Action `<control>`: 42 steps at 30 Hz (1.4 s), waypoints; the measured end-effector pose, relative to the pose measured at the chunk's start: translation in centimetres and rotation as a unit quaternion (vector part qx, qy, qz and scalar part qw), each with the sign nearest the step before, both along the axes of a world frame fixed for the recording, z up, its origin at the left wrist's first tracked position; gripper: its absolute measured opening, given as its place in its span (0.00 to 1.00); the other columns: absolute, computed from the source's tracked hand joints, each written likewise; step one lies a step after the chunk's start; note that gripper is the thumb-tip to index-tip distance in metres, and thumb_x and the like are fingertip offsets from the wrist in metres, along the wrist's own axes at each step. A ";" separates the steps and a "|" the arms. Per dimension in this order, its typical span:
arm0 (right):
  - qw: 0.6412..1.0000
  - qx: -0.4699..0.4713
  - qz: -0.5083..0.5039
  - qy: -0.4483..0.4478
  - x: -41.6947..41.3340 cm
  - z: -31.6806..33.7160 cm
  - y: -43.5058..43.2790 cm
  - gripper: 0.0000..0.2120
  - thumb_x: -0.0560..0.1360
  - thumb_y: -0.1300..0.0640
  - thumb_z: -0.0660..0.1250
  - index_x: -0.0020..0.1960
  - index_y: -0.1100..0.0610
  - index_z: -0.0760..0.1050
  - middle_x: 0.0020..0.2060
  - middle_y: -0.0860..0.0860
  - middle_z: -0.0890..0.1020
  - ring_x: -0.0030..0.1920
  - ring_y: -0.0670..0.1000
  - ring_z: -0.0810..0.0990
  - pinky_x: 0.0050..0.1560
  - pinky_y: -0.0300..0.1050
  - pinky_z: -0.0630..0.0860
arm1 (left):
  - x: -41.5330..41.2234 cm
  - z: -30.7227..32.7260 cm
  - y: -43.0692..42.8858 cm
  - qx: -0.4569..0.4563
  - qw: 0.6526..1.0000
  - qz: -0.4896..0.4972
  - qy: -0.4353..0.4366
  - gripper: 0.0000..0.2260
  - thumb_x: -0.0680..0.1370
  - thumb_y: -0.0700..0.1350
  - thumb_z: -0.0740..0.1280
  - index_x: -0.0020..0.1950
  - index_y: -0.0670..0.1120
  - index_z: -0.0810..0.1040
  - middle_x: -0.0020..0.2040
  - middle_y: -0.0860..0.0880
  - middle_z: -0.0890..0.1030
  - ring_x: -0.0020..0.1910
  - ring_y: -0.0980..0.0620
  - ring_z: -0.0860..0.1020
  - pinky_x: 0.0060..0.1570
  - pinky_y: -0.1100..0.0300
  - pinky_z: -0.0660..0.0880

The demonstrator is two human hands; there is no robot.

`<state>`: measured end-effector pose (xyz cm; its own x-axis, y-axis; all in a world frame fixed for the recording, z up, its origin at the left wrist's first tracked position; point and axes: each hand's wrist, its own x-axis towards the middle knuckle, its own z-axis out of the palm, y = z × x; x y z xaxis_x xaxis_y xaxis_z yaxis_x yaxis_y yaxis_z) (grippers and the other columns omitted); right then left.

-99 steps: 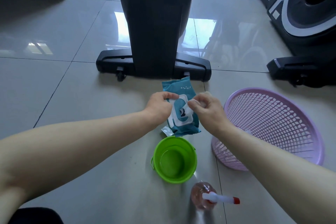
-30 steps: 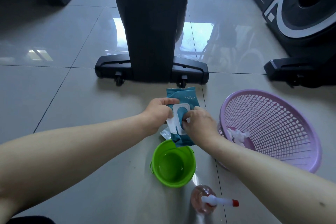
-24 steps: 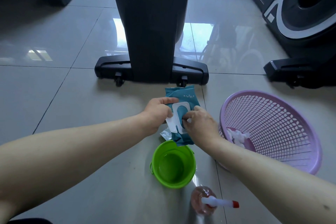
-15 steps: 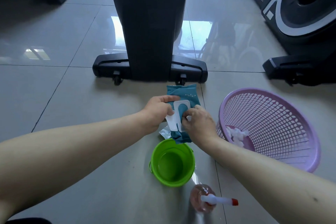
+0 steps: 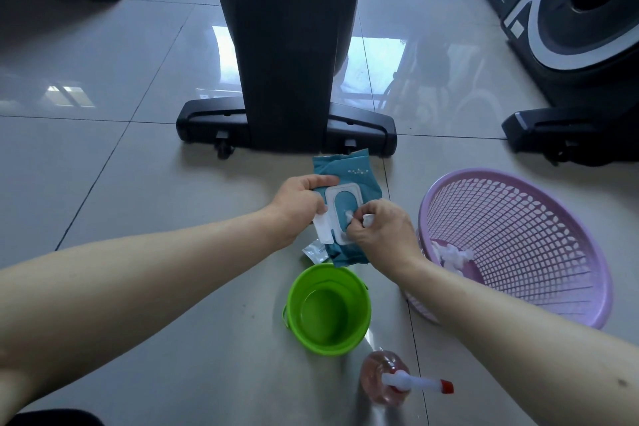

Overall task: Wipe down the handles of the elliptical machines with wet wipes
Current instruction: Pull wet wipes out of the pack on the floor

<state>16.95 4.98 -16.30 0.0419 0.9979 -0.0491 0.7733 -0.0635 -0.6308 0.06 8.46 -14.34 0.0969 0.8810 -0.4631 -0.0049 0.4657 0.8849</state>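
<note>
A teal pack of wet wipes (image 5: 359, 180) lies on the tiled floor in front of the black elliptical machine (image 5: 287, 45). My left hand (image 5: 299, 209) grips the pack's left edge, with the white sticker flap folded back beside its fingers. At the pack's opening, my right hand (image 5: 380, 232) pinches the tip of a white wipe (image 5: 349, 216). No handles of the machine are in view.
A green bucket (image 5: 328, 309) stands just below the pack. A pink spray bottle (image 5: 387, 380) with a white nozzle stands nearer me. A purple mesh basket (image 5: 511, 245) holding a crumpled white wipe (image 5: 449, 252) sits at the right. A second machine (image 5: 581, 45) fills the far right.
Since 3.3 s ago a crumpled wipe has appeared in the purple basket. My right hand returned to the pack's opening and now pinches a fresh wipe. My left hand kept hold of the pack.
</note>
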 end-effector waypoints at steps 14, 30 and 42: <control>0.996 -0.058 0.068 0.018 -2.8 1.9 1.3 0.04 0.75 0.53 0.71 0.42 0.52 0.82 0.41 0.49 0.83 0.43 0.51 0.80 0.43 0.43 0.72 | -2.5 1.4 -0.9 -0.005 0.999 -0.050 0.014 0.26 0.70 0.25 0.60 0.59 0.51 0.76 0.62 0.35 0.80 0.57 0.36 0.81 0.51 0.46 0.80; 0.971 -0.089 0.202 -0.088 -13.1 -3.0 0.6 0.09 0.80 0.48 0.69 0.52 0.49 0.87 0.48 0.48 0.78 0.54 0.54 0.80 0.46 0.45 0.70 | -13.5 -3.7 -4.5 -0.078 0.994 0.048 0.053 0.28 0.70 0.24 0.56 0.63 0.48 0.78 0.62 0.37 0.77 0.59 0.36 0.78 0.50 0.49 0.80; 0.952 -0.169 0.158 -0.201 -21.3 -14.7 -3.6 0.13 0.84 0.54 0.61 0.63 0.56 0.81 0.58 0.55 0.79 0.57 0.59 0.81 0.57 0.50 0.74 | -18.1 -12.6 -6.8 -0.141 0.967 -0.030 0.211 0.28 0.70 0.28 0.59 0.64 0.53 0.79 0.35 0.47 0.73 0.32 0.51 0.69 0.32 0.60 0.68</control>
